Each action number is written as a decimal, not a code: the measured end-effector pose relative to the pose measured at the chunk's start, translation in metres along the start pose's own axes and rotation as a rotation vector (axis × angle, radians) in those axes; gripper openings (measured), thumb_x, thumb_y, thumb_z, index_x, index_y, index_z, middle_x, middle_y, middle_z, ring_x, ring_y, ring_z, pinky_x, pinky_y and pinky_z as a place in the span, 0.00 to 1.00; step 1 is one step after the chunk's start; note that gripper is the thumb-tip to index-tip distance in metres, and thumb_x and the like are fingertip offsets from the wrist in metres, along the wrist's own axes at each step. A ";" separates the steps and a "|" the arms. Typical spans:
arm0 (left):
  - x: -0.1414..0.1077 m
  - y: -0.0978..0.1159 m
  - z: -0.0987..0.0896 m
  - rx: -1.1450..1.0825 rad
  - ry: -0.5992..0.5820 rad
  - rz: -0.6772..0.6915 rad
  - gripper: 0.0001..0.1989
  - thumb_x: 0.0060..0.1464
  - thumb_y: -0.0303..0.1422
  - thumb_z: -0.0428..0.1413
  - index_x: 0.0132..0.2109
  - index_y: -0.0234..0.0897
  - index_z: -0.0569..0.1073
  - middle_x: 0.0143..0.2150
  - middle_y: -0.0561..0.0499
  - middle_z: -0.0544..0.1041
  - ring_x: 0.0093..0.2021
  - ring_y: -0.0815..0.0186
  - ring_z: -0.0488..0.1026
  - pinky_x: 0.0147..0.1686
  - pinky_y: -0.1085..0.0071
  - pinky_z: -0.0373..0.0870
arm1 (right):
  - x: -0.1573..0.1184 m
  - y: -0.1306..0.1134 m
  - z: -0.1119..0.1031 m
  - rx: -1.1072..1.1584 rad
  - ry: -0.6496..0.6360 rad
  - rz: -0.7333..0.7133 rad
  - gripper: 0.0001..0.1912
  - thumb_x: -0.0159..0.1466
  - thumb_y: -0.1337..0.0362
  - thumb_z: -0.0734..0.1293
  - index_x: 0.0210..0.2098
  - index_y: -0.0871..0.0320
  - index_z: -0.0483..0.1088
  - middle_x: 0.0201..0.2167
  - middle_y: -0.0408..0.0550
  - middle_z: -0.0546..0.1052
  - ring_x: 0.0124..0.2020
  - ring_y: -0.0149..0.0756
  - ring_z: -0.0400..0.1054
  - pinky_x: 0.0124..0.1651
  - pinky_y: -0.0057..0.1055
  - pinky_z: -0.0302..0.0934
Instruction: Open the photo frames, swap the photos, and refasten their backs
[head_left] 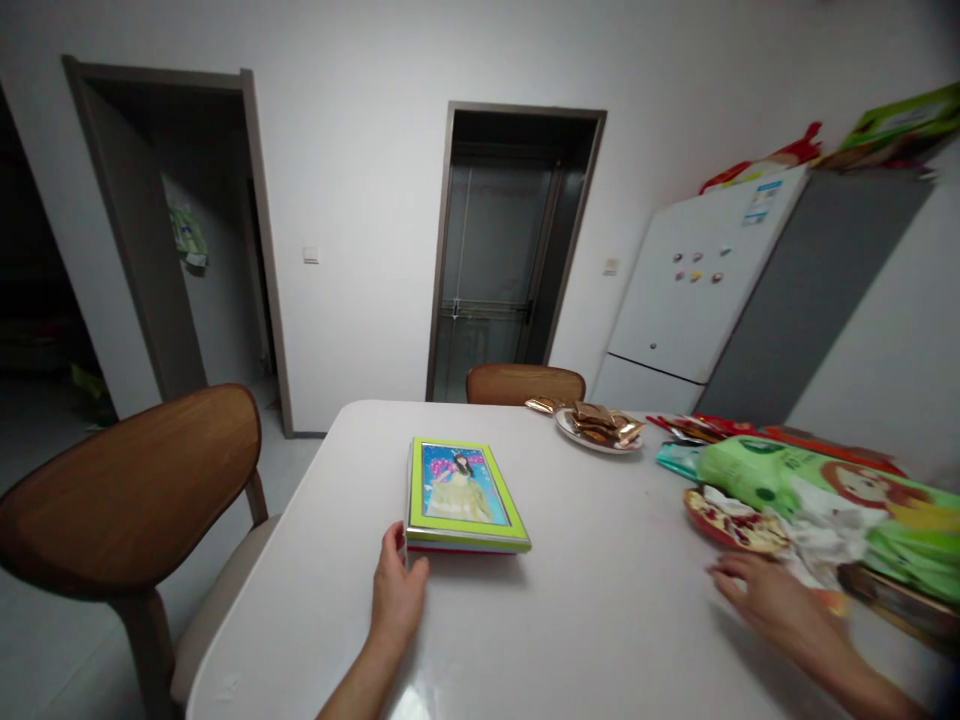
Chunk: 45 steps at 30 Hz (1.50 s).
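Note:
A flat book-like stack (465, 490) with a lime-green border and a picture of a figure in a yellow gown lies on the white table, its lower layers showing red and pale edges. My left hand (401, 585) is closed at its near left corner, fingers along the left side and thumb by the front edge. Over the table's right side, my right hand (772, 600) holds nothing visible, its fingers stretched out and somewhat blurred. Just beyond it sits an opened pomegranate piece (739, 525), with crumpled white tissue (829, 535) beside it.
A plate (600, 440) of gold-wrapped snacks stands at the far edge. Green packaging (817, 480) and red packets (701, 428) crowd the right side. Wooden chairs stand at the left (142, 490) and far side (525, 383). A fridge (697, 280) is behind, right.

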<state>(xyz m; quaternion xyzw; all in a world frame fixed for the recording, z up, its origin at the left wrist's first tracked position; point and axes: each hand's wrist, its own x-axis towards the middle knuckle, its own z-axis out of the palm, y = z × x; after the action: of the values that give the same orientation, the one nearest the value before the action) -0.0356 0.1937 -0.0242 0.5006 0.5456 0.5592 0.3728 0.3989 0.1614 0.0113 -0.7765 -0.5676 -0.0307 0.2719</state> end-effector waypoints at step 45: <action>-0.030 0.195 0.047 -0.739 -0.454 0.240 0.42 0.38 0.26 0.56 0.58 0.47 0.45 0.21 0.63 0.64 0.19 0.76 0.60 0.21 0.78 0.59 | -0.052 -0.295 -0.045 1.800 -0.312 -0.278 0.39 0.47 0.70 0.62 0.57 0.49 0.45 0.13 0.30 0.58 0.15 0.23 0.48 0.19 0.21 0.45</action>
<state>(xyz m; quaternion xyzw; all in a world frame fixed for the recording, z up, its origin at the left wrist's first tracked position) 0.0413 0.1510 0.1585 0.5037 0.1518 0.6320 0.5691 0.1279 0.1574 0.1455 -0.1927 -0.4959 0.4946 0.6873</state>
